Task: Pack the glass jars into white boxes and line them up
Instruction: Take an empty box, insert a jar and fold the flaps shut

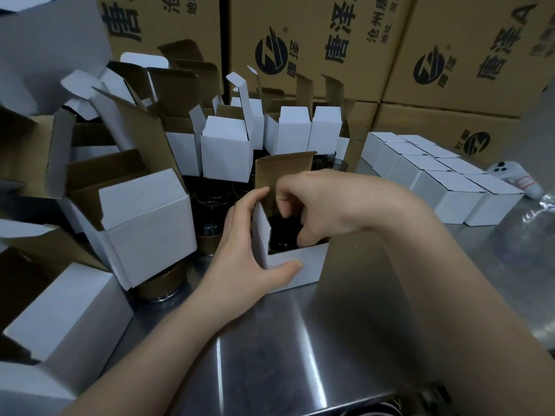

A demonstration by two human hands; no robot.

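An open white box (pixel 309 265) stands on the steel table in the middle of the view, its brown lid flap up. My left hand (pixel 246 253) grips the box's left wall and front corner. My right hand (pixel 312 202) reaches down into the box opening, fingers curled over a dark glass jar (pixel 280 234) that sits inside and is mostly hidden. Closed white boxes (pixel 444 187) stand lined up in two rows at the right. More dark glass jars (pixel 210 211) stand behind the box.
Many open white boxes (pixel 144 223) crowd the left and back. Large brown printed cartons (pixel 345 43) wall off the rear. A white controller (pixel 516 178) and clear plastic lie at the far right. Bare steel table (pixel 300 355) lies in front.
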